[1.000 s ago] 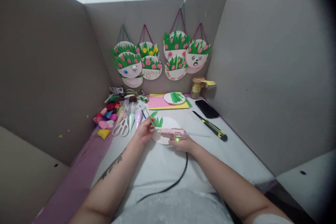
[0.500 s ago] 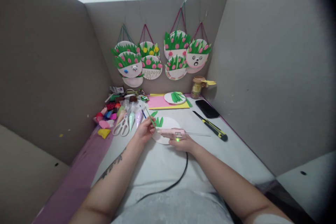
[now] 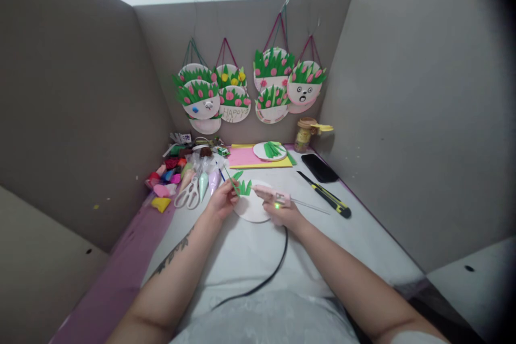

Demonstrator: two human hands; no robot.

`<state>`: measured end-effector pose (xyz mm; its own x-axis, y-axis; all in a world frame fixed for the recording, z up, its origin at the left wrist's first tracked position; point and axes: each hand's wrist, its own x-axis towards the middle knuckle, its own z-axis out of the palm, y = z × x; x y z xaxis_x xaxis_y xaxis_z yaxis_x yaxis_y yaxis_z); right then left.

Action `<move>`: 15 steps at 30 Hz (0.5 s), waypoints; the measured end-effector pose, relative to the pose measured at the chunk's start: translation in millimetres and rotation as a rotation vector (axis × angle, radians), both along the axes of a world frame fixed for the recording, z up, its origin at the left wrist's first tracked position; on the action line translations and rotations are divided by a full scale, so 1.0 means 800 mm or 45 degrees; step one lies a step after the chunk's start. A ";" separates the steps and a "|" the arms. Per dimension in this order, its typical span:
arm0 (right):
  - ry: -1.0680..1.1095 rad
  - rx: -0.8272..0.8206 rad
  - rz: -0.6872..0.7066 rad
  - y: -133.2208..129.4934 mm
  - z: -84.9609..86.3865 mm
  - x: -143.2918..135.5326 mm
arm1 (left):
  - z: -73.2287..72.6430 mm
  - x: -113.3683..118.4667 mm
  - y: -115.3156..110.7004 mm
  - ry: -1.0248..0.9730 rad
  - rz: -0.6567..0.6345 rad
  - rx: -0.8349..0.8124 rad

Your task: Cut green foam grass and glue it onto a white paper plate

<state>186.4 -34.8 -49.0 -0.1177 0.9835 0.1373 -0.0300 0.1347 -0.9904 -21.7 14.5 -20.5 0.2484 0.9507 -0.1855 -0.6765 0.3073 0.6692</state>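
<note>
My right hand (image 3: pixel 284 215) is closed round a pink glue gun (image 3: pixel 274 195) with a green light, its nozzle pointing left over a white paper plate (image 3: pixel 256 211). Green paper leaves (image 3: pixel 245 188) stand along the upper left part of the plate. At the plate's left edge, my left hand (image 3: pixel 224 200) pinches a thin green strip (image 3: pixel 231 179). A black cable (image 3: pixel 268 280) runs from below the gun toward my lap.
White scissors (image 3: pixel 189 194), piping bags and coloured pieces lie left. Behind, a plate with green strips (image 3: pixel 271 150) rests on pink and yellow sheets. A cutter (image 3: pixel 329 200), phone (image 3: pixel 320 167) and jar (image 3: pixel 303 135) are right. Decorated plates (image 3: pixel 235 104) hang on the back panel.
The glue gun has tilted and its nozzle has moved from beside my left fingers up and right, near the leaves' right side. My left hand has hardly moved.
</note>
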 end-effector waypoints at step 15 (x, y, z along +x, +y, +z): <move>0.311 -0.299 -0.566 0.053 -0.019 0.029 | -0.025 -0.010 0.023 0.209 0.190 -0.349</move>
